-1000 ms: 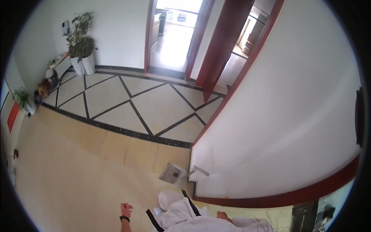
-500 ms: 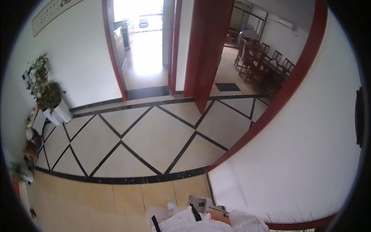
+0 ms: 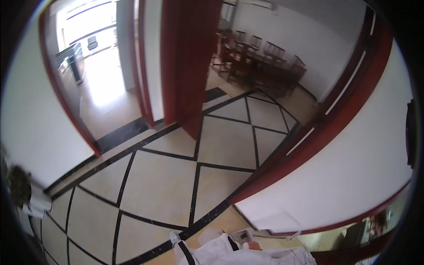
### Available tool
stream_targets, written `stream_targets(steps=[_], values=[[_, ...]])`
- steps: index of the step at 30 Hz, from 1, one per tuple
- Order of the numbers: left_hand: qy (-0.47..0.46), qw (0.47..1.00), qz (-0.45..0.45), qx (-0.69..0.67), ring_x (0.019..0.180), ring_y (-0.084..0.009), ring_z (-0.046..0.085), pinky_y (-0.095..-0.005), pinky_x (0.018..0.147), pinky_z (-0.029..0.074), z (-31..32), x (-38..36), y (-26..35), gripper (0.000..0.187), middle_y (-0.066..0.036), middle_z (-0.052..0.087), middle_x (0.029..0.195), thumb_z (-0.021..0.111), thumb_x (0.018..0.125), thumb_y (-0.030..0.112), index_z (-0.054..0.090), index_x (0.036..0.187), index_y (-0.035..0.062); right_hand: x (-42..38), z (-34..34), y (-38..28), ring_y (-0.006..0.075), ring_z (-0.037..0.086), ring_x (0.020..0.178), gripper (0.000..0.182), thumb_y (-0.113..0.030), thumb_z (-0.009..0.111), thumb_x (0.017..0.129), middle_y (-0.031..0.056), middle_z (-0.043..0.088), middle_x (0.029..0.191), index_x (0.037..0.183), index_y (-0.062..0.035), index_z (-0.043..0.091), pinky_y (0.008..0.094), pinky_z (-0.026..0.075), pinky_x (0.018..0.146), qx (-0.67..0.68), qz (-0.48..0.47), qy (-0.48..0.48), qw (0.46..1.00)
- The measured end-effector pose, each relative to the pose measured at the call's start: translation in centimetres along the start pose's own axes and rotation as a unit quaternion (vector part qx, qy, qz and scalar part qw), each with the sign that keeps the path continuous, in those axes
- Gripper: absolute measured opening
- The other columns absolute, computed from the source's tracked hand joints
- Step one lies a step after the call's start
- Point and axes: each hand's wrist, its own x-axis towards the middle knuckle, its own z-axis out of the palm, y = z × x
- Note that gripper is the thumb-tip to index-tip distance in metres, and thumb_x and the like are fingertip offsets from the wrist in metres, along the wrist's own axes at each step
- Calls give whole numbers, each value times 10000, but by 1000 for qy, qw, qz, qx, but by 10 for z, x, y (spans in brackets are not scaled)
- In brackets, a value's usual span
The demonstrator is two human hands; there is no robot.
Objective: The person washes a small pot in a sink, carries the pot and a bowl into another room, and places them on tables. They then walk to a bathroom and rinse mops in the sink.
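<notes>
Only a small part of my right hand shows at the bottom edge, above my white sleeve. It seems closed on a grey flat dustpan-like tool, whose pale handle sticks out to the right along the wall base. My left hand is out of view. My white-clad legs and a shoe stand on the tiled floor.
A cream floor with black diamond lines runs ahead. A white wall with red skirting curves on the right. A red door stands open between a bright doorway and a room with dark chairs. A potted plant stands at the left.
The view has swung right and moved forward: the doorways and dining room are closer and the plant has slid to the left edge. My left hand, seen one second ago, has left the view.
</notes>
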Motion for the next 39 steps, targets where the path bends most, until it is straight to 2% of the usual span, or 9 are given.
stream_targets(steps=[6,16,18,24,31,34,35,37,39], values=[[-44,979,189,63,1121,-388,525,-567,906,491,-72,143,176,510,-138,532,1259,457,950,490,461,1313,132,33,9,-54,387,670,813,244,-229,535,860,240,666,814,842,-9,639,489,522,713,119,87,31,989],[-115,947,111,278,1000,-333,566,-494,870,495,287,261,467,370,-119,580,1076,443,983,410,494,1196,112,366,-128,-98,387,675,764,279,-226,492,881,229,667,771,803,-10,650,482,524,679,247,81,189,947],[-134,941,89,299,976,-322,574,-480,863,496,359,265,499,345,-116,589,1039,441,989,394,501,1172,108,435,-196,-134,363,684,701,300,-237,502,874,201,682,741,766,0,651,469,535,689,-19,-61,257,964],[-141,940,76,300,903,-288,598,-436,841,498,472,285,598,281,-104,618,929,433,1009,346,521,1102,97,609,-399,-271,251,639,572,366,-308,506,898,118,632,599,699,-26,627,375,525,609,527,32,169,832],[-224,939,122,230,818,-250,626,-386,816,501,579,406,696,241,-91,651,801,423,1031,291,544,1020,83,732,-595,-369,288,673,656,358,-324,489,908,108,643,630,813,-15,644,426,515,688,329,-121,239,906],[-261,942,166,130,765,-237,643,-375,729,510,714,520,767,141,-92,663,808,503,974,203,594,977,95,779,-656,-371,268,614,579,302,-242,493,889,129,621,618,713,-13,580,425,498,610,379,35,133,915],[-268,934,170,166,800,-230,653,-364,728,525,785,550,813,176,-92,676,867,493,981,205,588,981,56,814,-642,-341,282,636,631,317,-263,478,922,138,651,692,763,-12,588,427,507,628,-9,-171,301,938],[-277,941,137,142,864,-227,666,-372,745,545,915,579,917,198,-95,668,914,478,994,221,526,1017,31,840,-691,-347,294,666,755,342,-297,470,948,176,691,853,811,-19,613,436,517,659,417,182,118,883],[-268,961,63,16,923,-237,673,-406,781,556,1027,588,1019,213,-98,627,888,468,1005,250,416,1078,57,862,-733,-341,291,663,741,349,-300,467,948,171,685,831,800,-20,613,435,517,658,382,180,152,894]])
